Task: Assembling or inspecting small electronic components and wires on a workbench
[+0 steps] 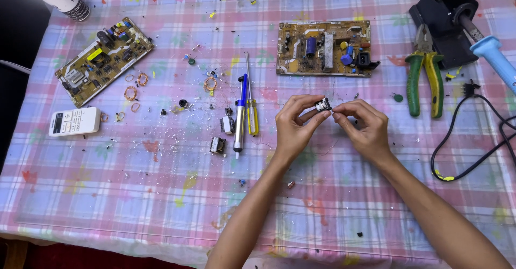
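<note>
Both hands' fingers (321,114) pinching small component (323,105), circuit board (324,48) beyond

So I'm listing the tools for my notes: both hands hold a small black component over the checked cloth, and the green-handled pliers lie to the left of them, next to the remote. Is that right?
Not quite. In the head view the left hand and right hand do hold the small black component over the checked cloth, but the green-handled pliers lie to their right, far from the remote.

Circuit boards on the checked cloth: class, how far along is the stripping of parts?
Done: copper wire coils and two small transformers lie loose. In hand: left hand and right hand pinch a small black-and-silver component. Left: both brown circuit boards remain populated.
</note>
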